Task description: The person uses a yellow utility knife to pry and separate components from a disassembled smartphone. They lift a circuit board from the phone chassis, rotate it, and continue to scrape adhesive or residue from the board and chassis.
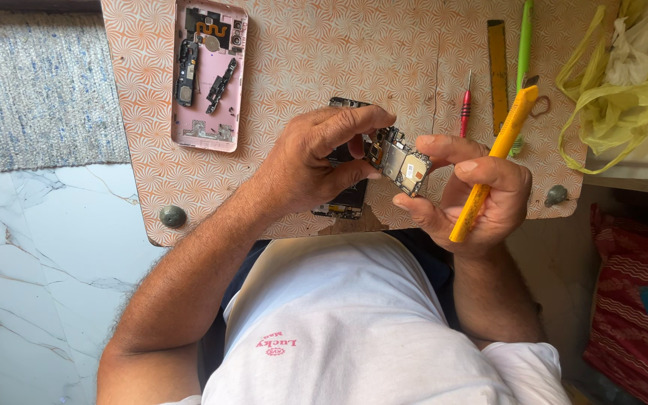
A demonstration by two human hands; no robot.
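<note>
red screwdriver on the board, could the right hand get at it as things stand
Probably not straight away. The red screwdriver lies in the open just beyond the right hand, nothing covering it, but that hand already grips a yellow tool and pinches the circuit board.

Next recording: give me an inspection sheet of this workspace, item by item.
Surface: small board with orange swirl pattern, two round knobs on its near edge.
Job's things: circuit board held between both hands; dismantled phone body under the left hand; yellow tool.
Clutter: pink back cover with loose parts, red screwdriver, ruler, green tool, yellow plastic bag.
Grippers: left hand pinches the circuit board; right hand grips the yellow tool and touches the board.
Cables: nothing seen.
Surroundings: marble floor, grey mat, red cloth.
</note>
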